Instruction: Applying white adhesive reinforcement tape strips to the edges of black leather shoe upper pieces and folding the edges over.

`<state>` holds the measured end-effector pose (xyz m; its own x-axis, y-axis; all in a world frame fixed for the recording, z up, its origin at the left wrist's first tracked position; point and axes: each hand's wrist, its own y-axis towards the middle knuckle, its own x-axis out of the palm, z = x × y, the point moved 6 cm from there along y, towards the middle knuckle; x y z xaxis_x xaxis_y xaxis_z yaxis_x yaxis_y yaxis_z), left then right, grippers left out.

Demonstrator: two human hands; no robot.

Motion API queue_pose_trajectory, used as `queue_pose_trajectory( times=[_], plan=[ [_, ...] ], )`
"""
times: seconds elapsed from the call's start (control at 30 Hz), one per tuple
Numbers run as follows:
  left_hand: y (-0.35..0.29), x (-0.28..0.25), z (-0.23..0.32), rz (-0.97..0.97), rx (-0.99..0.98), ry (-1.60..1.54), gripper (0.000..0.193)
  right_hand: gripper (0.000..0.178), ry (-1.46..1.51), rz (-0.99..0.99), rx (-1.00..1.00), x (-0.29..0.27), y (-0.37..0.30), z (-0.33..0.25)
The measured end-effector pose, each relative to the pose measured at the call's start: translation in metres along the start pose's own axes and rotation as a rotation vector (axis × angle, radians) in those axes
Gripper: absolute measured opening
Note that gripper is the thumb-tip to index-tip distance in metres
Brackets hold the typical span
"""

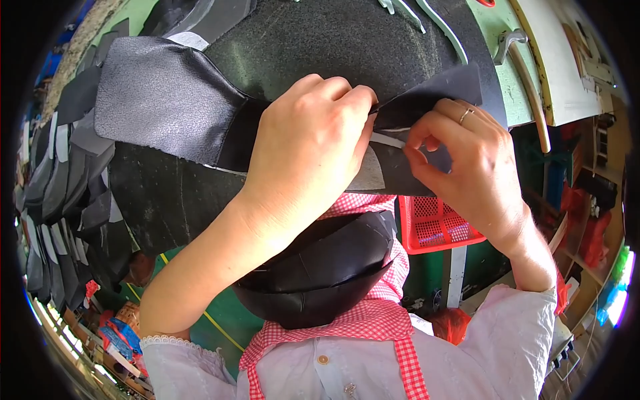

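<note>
A black leather piece (167, 100), grained on its left panel and sewn along a seam, lies across a dark work board. My left hand (303, 143) is closed on its middle, the fingertips bent over the edge and partly hidden. To the right, a black flap (437, 93) of leather stands up beside my right hand (470, 153). My right thumb and forefinger pinch the end of a narrow white strip (387, 139) that runs along the leather's edge toward my left fingers. Below my hands, several curved black leather pieces (313, 273) rest stacked on my lap, over a red checked apron.
The round black board (300, 40) sits on a pale green table (490, 20). A hammer (530, 87) with a wooden handle lies at the right. A red plastic basket (440, 230) is below the board's edge. Many leather pieces (67, 173) hang in piles at the left.
</note>
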<state>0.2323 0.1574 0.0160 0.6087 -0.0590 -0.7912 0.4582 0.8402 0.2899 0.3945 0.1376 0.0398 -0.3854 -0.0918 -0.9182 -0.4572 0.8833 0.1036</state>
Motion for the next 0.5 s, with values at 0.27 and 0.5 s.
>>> queue_pose_trajectory(
  times=[0.27, 0.5],
  plan=[
    [-0.002, 0.000, -0.002, 0.036, -0.001, -0.014, 0.010, 0.020, -0.094, 0.075, 0.056, -0.002, 0.005, 0.013],
    [-0.004, 0.001, 0.003, 0.023, 0.024, 0.035, 0.018, 0.053, 0.030, 0.440, 0.118, -0.010, 0.006, 0.041]
  ],
)
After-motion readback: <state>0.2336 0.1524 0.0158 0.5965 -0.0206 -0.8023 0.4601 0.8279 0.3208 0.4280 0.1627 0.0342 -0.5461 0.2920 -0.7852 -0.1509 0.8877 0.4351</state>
